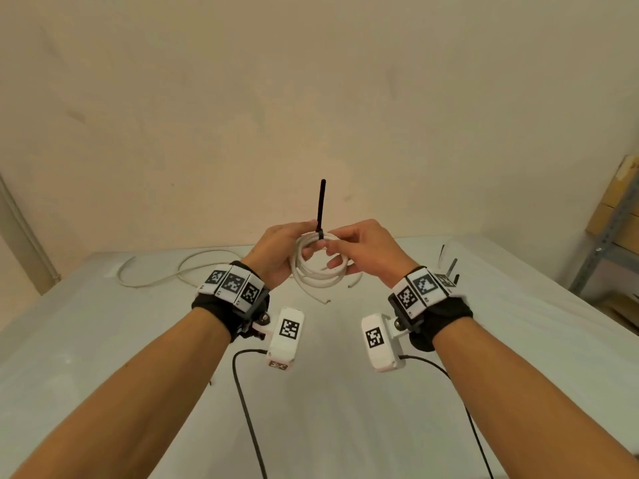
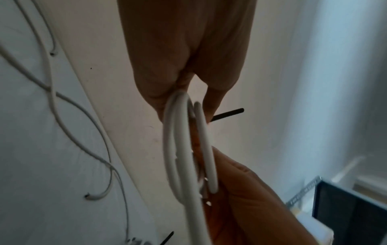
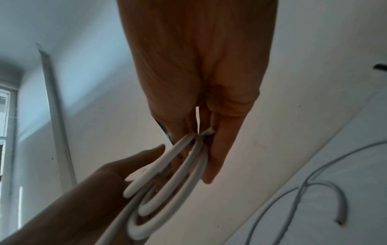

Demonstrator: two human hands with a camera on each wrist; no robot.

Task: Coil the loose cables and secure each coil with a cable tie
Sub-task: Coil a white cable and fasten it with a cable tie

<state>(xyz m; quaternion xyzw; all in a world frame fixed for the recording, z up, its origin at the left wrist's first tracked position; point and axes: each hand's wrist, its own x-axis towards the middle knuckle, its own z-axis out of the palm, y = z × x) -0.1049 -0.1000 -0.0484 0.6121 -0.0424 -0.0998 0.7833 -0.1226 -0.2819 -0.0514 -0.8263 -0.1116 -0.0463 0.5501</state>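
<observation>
Both hands' grip: left hand (image 1: pixel 276 252), right hand (image 1: pixel 363 248), tied coil (image 1: pixel 318 267).

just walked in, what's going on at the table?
A person holds a white cable coil above the table in both hands. A black cable tie wraps the top of the coil, tail pointing up. Left hand and right hand grip the coil by the tie. Another loose cable lies uncoiled behind.

White cable coil (image 1: pixel 320 267); black cable tie (image 1: pixel 321 210); black-white checkered wrist markers (image 1: pixel 232 284); pale grey table (image 1: pixel 103 340)
</observation>
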